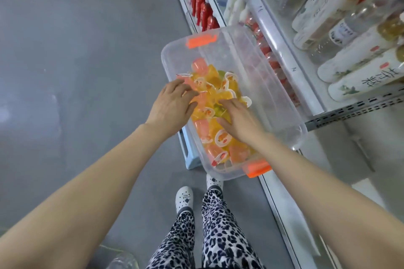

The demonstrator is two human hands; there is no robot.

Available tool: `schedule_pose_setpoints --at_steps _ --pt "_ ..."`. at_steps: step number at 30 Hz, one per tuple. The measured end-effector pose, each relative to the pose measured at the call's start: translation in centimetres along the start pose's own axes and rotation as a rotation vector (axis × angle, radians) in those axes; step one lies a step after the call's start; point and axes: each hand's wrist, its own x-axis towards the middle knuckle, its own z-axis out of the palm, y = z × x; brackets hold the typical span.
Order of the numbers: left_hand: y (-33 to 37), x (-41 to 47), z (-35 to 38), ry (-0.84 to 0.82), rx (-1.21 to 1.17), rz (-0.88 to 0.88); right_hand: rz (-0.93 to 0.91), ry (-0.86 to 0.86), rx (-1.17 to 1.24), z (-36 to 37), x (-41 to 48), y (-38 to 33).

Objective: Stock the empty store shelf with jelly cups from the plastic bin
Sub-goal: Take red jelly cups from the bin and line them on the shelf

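Note:
A clear plastic bin (pixel 258 85) with orange latches sits in front of the shelving, on a light-blue stool (pixel 189 159). Its left half holds a heap of orange, pink and yellow jelly cups (pixel 213 85) with white lids. Both my hands are down in the bin. My left hand (pixel 172 102) lies palm down on the heap's left side, its fingers touching a pink cup. My right hand (pixel 238 120) rests palm down on the middle of the heap, fingers spread over the cups. Neither hand visibly holds a cup. A bare white shelf (pixel 349 148) lies right of the bin.
Upper shelves at the right hold rows of white and clear bottles (pixel 341 35). Red bottles (pixel 202 10) stand on a low shelf beyond the bin. Grey floor (pixel 76 61) spreads to the left. My legs and white shoes (pixel 184 200) are just below the bin.

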Motion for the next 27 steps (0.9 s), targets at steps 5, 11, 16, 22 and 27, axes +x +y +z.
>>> schedule_pose_setpoints --at_steps 5,11,16,22,27 --pt "-2.1 3.1 -0.5 0.008 -0.004 -0.109 -0.051 0.015 -0.028 -0.6 5.4 -0.9" --pt "-2.3 3.3 0.1 0.072 0.015 -0.120 -0.069 -0.164 -0.165 1.4 9.5 -3.0" --pt "-2.7 5.0 -0.7 0.005 0.110 -0.132 -0.035 -0.041 0.136 0.7 8.7 -0.9" --pt "-0.5 10.6 0.8 -0.381 0.331 -0.179 0.033 0.162 0.254 -1.0 6.3 4.3" --pt "0.7 11.5 2.8 -0.522 0.430 -0.254 0.108 0.197 0.316 -1.6 5.4 6.7"
